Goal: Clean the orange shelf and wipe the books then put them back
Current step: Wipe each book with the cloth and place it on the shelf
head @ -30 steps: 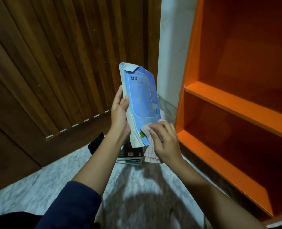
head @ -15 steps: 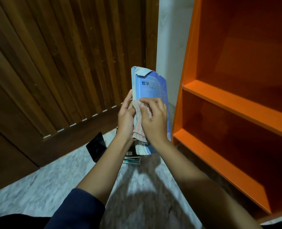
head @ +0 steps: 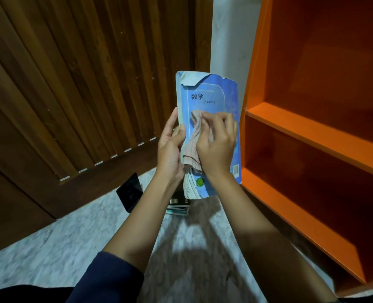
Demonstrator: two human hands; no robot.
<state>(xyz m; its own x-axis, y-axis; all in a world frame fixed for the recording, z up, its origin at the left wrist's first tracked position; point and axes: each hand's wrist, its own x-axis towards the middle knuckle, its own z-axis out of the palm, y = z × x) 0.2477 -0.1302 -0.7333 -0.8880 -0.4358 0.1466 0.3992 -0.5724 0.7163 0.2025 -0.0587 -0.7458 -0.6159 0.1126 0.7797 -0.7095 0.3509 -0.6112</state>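
While the left hand kept its grip on the spine edge of the blue book, thumb on the cover and fingers wrapped behind, the right hand had carried the checked cloth up from the book's lower corner, past the spine, onto the middle of the front cover just below the title, its fingers curled and bunching the cloth against the paper. The book had also turned to face the camera more squarely, held upright in the air just left of the orange shelf. That suggested the cover wipe was well under way; the other books lay stacked on the floor below, apparently waiting their turn, so shelving was likely some way off
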